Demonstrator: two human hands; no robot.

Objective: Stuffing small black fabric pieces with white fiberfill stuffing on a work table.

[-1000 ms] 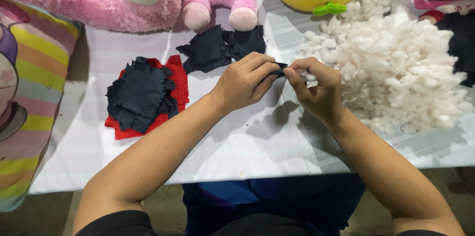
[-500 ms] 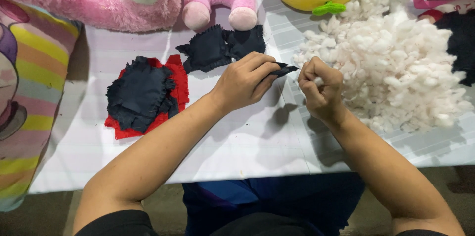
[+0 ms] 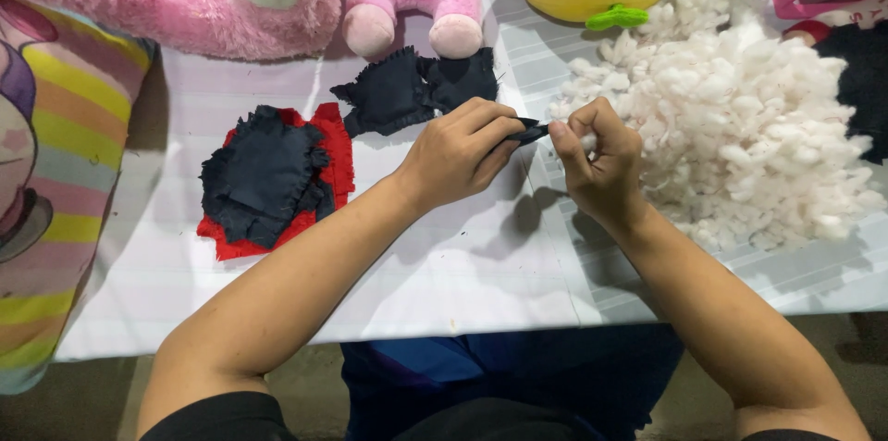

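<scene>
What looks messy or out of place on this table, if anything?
Little stands out. The white stuffing lies in a loose heap spreading toward the table's right edge. The dark fabric pieces sit slightly askew on red ones, with frayed edges. Both the left hand and right hand pinch a small dark piece.

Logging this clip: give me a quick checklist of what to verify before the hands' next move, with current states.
1. Left hand pinches the small dark fabric piece: ok.
2. Right hand holds a tuft of stuffing at the piece: ok.
3. Piece's opening visible: cannot tell, fingers cover it.
4. Stuffing pile beside the right hand: ok.
5. More dark pieces lying behind the left hand: ok.
</scene>
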